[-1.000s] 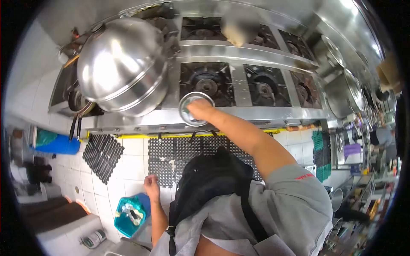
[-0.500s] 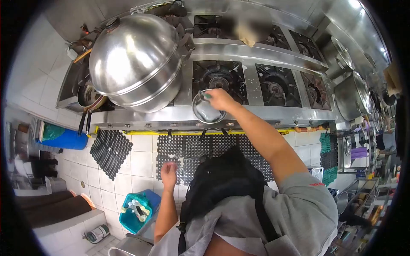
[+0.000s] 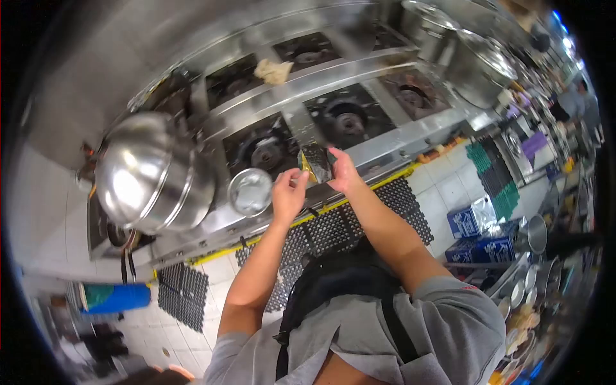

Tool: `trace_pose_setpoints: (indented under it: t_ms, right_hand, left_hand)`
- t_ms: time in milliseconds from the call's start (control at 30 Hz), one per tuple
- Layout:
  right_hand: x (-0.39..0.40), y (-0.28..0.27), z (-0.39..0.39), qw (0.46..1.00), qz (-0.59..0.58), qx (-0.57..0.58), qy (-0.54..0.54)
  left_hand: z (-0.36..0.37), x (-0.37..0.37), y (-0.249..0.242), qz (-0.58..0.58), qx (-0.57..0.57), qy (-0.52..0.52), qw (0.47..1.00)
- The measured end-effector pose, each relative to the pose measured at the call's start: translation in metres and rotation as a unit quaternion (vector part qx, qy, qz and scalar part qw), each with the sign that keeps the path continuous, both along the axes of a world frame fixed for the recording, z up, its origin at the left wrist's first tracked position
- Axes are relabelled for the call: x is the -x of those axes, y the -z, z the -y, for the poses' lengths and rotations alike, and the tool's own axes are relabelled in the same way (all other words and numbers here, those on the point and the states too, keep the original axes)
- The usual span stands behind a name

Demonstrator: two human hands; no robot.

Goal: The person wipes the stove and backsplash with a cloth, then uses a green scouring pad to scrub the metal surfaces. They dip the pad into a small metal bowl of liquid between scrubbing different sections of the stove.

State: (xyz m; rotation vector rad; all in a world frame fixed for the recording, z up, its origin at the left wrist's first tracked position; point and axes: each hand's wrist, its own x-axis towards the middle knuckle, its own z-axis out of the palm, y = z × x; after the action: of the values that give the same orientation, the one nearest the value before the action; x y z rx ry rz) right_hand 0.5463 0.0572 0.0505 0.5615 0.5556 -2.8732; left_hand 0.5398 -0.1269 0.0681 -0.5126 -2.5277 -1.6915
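Note:
A dark, shiny rectangular piece with a yellow-gold edge is held over the front rim of the stove. My right hand grips its right side, thumb and fingers around the edge. My left hand has curled fingers pinched at the yellow-gold edge on the left. What kind of thing it is, I cannot tell. Just left of my left hand, a metal bowl with greyish-white contents rests on the stove's front ledge.
The steel stove has several black burners. A large domed steel pot stands at its left, lidded stockpots at the far right. A beige cloth lies toward the back. Black perforated mats and blue boxes are on the floor.
My right hand has left the bowl and now grips the dark piece to its right. My left hand has risen from low over the floor to meet it. The view has turned and shifted right.

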Motion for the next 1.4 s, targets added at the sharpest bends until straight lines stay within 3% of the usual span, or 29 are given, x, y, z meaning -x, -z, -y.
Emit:
trace_pose_setpoints:
  t_ms: [100, 167, 200, 333, 367, 533, 700, 767, 900, 933, 1000, 1100, 1167, 1233, 1300, 1367, 1400]
  right_hand:
    - [-0.048, 0.002, -0.080, 0.996, -0.055, -0.005, 0.068]
    - [-0.081, 0.004, -0.134, 0.986, -0.033, -0.048, 0.158]
    - [-0.093, 0.027, -0.166, 0.979, -0.088, -0.038, 0.178]
    - [-0.163, 0.023, -0.252, 0.964, -0.090, -0.091, 0.231]
    - [-0.180, 0.020, -0.271, 0.962, -0.099, -0.085, 0.238]
    - [-0.214, -0.002, -0.322, 0.961, -0.082, -0.085, 0.251]
    - [-0.184, 0.005, -0.354, 0.966, -0.084, -0.098, 0.226]
    - [-0.163, 0.008, -0.369, 0.966, -0.080, -0.111, 0.219]
    - [-0.108, 0.006, -0.400, 0.973, -0.063, -0.135, 0.177]
    - [-0.092, 0.006, -0.410, 0.975, -0.029, -0.143, 0.169]
    - [-0.063, 0.009, -0.432, 0.977, 0.045, -0.137, 0.155]
    - [-0.021, 0.014, -0.472, 0.971, 0.047, -0.185, 0.145]
    - [0.004, -0.001, -0.500, 0.968, 0.061, -0.197, 0.142]
    - [0.030, -0.021, -0.532, 0.897, 0.149, -0.370, 0.188]
    - [0.060, -0.032, -0.577, 0.799, 0.184, -0.560, 0.115]
    - [0.108, -0.002, -0.647, 0.686, 0.085, -0.720, 0.065]
    - [0.134, 0.001, -0.671, 0.685, 0.078, -0.723, 0.046]
  left_hand:
    - [-0.107, -0.010, -0.001, -0.084, 0.108, 0.033, 0.990]
    - [-0.177, -0.034, -0.005, -0.056, 0.164, 0.073, 0.982]
    - [-0.209, -0.049, -0.018, 0.000, 0.207, 0.112, 0.972]
    - [-0.318, -0.095, 0.006, -0.019, 0.182, 0.210, 0.960]
    - [-0.340, -0.099, 0.024, -0.045, 0.133, 0.233, 0.962]
    - [-0.406, -0.109, 0.042, -0.013, 0.054, 0.294, 0.954]
    - [-0.435, -0.075, 0.038, 0.081, 0.050, 0.285, 0.954]
    - [-0.444, -0.051, 0.037, 0.177, -0.025, 0.324, 0.929]
    - [-0.463, 0.000, 0.027, 0.152, -0.020, 0.299, 0.942]
    - [-0.470, 0.013, 0.030, 0.097, -0.017, 0.290, 0.952]
    - [-0.485, 0.035, 0.031, 0.091, -0.023, 0.277, 0.956]
    - [-0.496, 0.066, 0.031, 0.094, -0.031, 0.243, 0.965]
    - [-0.493, 0.082, 0.041, 0.064, -0.084, 0.141, 0.984]
    - [-0.471, 0.092, 0.053, 0.070, -0.079, 0.085, 0.991]
    - [-0.445, 0.096, 0.070, 0.090, -0.105, 0.020, 0.990]
    - [-0.416, 0.096, 0.102, 0.024, -0.111, -0.079, 0.990]
    - [-0.403, 0.092, 0.105, -0.005, -0.107, -0.132, 0.985]
